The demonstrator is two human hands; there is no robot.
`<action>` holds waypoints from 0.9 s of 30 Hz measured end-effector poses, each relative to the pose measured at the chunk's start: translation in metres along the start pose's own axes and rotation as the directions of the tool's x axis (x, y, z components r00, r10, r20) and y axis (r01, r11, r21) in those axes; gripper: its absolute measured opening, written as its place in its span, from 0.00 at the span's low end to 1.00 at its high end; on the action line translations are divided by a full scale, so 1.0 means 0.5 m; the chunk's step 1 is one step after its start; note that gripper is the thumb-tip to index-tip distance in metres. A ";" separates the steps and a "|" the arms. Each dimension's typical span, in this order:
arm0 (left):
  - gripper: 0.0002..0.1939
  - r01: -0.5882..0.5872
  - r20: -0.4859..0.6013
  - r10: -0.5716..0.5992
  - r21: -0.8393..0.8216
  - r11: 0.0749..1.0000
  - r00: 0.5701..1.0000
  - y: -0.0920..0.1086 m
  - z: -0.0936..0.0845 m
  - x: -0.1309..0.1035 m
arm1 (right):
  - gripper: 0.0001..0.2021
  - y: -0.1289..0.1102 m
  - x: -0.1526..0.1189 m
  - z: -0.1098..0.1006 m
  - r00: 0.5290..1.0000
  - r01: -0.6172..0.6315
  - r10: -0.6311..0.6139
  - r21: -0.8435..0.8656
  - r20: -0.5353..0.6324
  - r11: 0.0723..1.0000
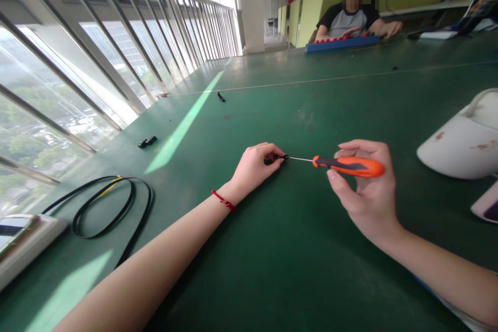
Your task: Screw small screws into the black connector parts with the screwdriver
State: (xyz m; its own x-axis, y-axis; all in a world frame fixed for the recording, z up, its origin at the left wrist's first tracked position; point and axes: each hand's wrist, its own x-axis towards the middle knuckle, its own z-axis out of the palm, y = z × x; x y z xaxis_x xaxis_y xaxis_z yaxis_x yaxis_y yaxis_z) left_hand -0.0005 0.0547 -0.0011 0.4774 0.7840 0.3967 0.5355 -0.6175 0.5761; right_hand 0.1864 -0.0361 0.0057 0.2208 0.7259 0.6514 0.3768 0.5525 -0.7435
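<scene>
My left hand (257,166) rests low over the green table, its thumb and fingers pinching a small black part (280,157). The part is mostly covered by the fingers, so its kind is hidden. To the right, my right hand (371,194) holds a screwdriver (352,166) with an orange and dark grey handle. Its thin metal shaft lies nearly level and points left, with the tip at the black part. Whether the tip sits in a screw is too small to tell. A red cord bracelet (223,201) circles my left wrist.
Small black pieces (148,141) (221,97) lie left and farther back on the green table (272,249). A looped black cable (150,202) and a white device (31,241) are at left. A white container (462,140) stands right. Across, a person (350,23) sits behind a blue tray (342,43).
</scene>
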 end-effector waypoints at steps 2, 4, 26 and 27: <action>0.07 0.006 -0.001 -0.006 -0.004 1.000 1.000 0.000 0.000 0.000 | 0.14 -0.001 0.001 -0.001 0.998 -0.030 0.030 -0.003 0.053 1.000; 0.07 0.010 -0.001 -0.010 -0.012 1.000 1.000 0.001 0.000 0.000 | 0.07 -0.004 0.000 -0.003 0.991 -0.070 0.076 -0.059 0.107 0.996; 0.06 0.016 0.010 -0.016 -0.038 0.999 1.000 0.002 -0.001 0.000 | 0.09 -0.001 0.002 -0.003 0.993 0.028 -0.011 -0.146 0.116 0.989; 0.06 0.014 0.012 -0.013 -0.039 0.999 1.000 0.002 -0.001 0.000 | 0.05 -0.003 0.002 -0.004 0.990 0.024 0.000 -0.176 0.138 0.984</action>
State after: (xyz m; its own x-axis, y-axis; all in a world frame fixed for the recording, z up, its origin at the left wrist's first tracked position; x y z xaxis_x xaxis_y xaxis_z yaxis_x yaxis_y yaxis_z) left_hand -0.0004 0.0543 0.0001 0.4788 0.7913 0.3801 0.5146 -0.6038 0.6088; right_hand 0.1878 -0.0370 0.0075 0.0950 0.7755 0.6241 0.5345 0.4892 -0.6892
